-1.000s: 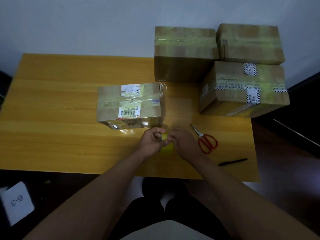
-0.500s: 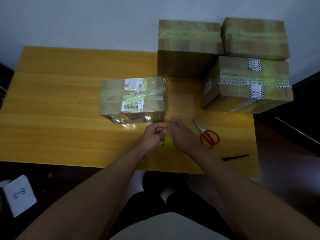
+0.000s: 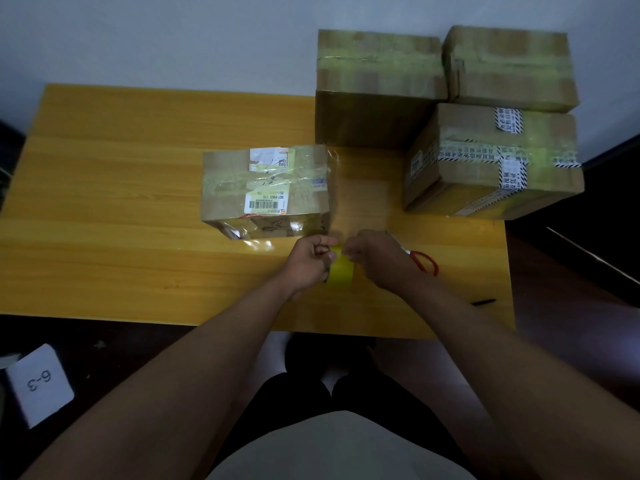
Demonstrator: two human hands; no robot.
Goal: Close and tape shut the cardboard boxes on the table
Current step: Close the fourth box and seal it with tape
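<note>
While both hands — left hand (image 3: 306, 263), right hand (image 3: 379, 259) — grip the tape roll (image 3: 340, 271), the cardboard box (image 3: 265, 192) sits just beyond.

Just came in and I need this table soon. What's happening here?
A person is taping cardboard boxes. The left hand grips a yellow roll of tape while the right hand pinches at the roll's top edge. Clear tape stretches from the hands up to the small labelled cardboard box on the wooden table. Three taped boxes are stacked at the back right; red-handled scissors lie beside the right hand.
</note>
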